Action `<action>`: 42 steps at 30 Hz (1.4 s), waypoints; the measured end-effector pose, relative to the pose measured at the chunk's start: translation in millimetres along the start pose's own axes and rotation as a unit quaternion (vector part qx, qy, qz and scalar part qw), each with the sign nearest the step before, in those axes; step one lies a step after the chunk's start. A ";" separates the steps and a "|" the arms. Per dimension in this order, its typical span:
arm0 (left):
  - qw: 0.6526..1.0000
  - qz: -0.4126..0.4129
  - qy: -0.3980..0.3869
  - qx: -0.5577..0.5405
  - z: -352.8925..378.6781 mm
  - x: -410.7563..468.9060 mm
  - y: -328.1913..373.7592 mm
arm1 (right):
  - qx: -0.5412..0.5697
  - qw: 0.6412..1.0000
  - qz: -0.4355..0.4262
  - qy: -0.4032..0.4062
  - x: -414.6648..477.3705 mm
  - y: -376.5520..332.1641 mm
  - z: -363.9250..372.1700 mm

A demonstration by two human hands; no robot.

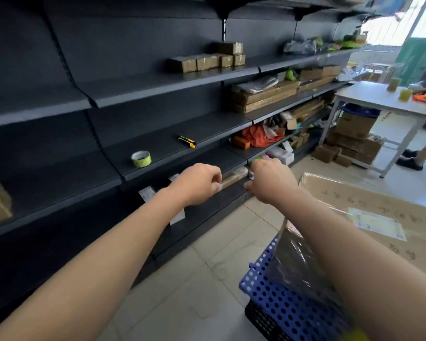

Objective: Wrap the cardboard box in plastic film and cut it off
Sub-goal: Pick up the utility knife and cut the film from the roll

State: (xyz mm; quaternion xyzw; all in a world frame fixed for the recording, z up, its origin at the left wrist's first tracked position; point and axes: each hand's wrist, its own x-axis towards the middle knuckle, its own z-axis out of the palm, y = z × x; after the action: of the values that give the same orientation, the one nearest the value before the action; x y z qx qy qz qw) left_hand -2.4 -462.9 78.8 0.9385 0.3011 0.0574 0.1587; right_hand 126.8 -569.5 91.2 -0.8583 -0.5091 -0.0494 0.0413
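The large cardboard box [369, 200], with a white label on top, lies at the right on a blue perforated crate [263, 286]. Clear plastic film [295, 254] covers the box's near end and hangs under my right forearm. Both my arms reach out towards the dark shelving. My left hand [199, 183] and my right hand [268, 180] have curled fingers and appear to grip the two ends of a short brown film roll [234, 178] between them; blur hides the details. A yellow-black utility knife [187, 141] lies on a shelf above the hands.
A green tape roll [141, 158] sits on the shelf left of the knife. The dark shelving [158, 89] holds several small boxes and packages. At the right a white table [379, 99] stands over stacked boxes, with a person's legs [418, 153] beside it. The floor is tiled.
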 end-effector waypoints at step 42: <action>0.987 -0.162 -0.012 -0.005 -23.2 360.5 -313.5 | 0.064 0.976 -0.047 -0.204 578.5 -128.8 254.8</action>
State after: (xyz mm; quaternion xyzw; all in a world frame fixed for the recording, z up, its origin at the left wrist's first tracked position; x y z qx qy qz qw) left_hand 114.1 -5.5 0.8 0.8769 0.4475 0.0216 0.1742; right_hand 300.5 26.1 -85.5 -0.8212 -0.5483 0.1577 -0.0107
